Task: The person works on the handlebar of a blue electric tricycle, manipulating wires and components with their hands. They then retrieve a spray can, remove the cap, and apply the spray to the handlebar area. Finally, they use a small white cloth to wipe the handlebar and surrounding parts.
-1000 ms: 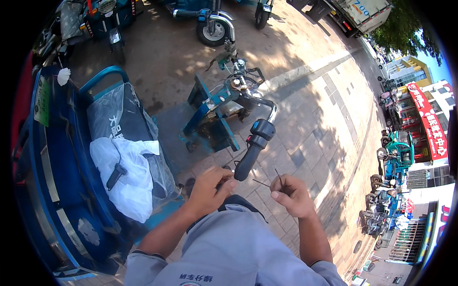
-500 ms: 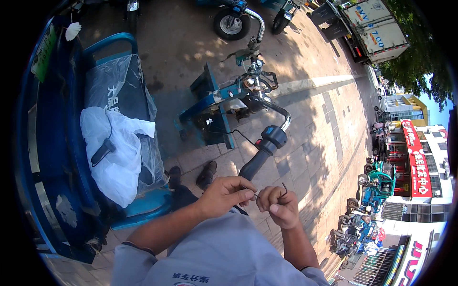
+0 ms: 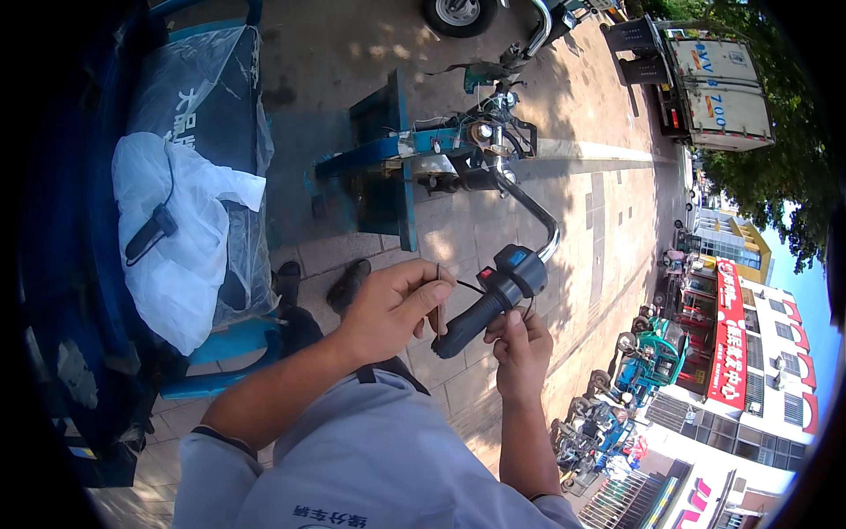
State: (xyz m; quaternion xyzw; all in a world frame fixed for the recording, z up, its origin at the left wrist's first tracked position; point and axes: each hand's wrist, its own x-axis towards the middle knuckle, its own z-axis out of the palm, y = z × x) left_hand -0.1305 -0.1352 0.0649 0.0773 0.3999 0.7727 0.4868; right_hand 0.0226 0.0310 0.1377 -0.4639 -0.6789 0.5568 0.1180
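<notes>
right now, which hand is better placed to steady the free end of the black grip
Probably the left hand: it is right beside the free end of the grip, while the right hand sits farther up its other side.

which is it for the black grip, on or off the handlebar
On: the black grip sits at the end of the chrome handlebar, its inner end against the switch box.

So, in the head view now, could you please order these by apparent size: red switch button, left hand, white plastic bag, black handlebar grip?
Largest to smallest:
1. White plastic bag
2. Left hand
3. Black handlebar grip
4. Red switch button
</notes>
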